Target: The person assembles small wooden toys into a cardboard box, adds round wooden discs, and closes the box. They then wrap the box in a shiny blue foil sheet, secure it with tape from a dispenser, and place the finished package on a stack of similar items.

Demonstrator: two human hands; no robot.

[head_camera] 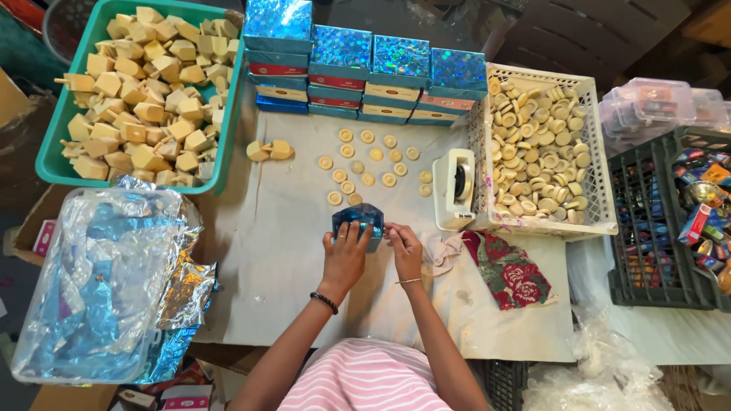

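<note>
**A:** Right now, what are my fingers doing?

**B:** Both sets are clamped on the blue foil piece [358, 222]. Your left hand [344, 255] lies over its left side, fingers pressed flat on the foil; your right hand [405, 250] pinches its right edge, fingers together. It sits on the worktop [289, 281], just above the hands, near the middle.

**A:** I judge I'm mid-wrap on that one. How much is done?

**B:** Judging by the stacks, a fair amount. At twelve o'clock the finished blue holographic boxes [365, 72] stand several layers high in a row. Between them and your hands, loose round wooden discs [369, 164] lie scattered, about a dozen and a half, none wrapped. At eleven, two wooden blocks [269, 150] lie alone.

**A:** And what's left in the containers?

**B:** Plenty. The green tub [53, 152] at ten o'clock is heaped with pale wooden blocks. The white basket [594, 144] at two o'clock holds a thick layer of the same round discs. So I'd say much remains.

**A:** The wrapping stock?

**B:** At eight o'clock a clear plastic bin [91, 289] holds crumpled blue and silver foil sheets, some spilling over its right side. A white tape dispenser [454, 186] stands at one o'clock, touching the white basket.

**A:** Anything further out?

**B:** A black crate [647, 228] at three o'clock holds small colourful packets. Just right of your right hand lie a pale rag and a red floral cloth [509, 268].
</note>
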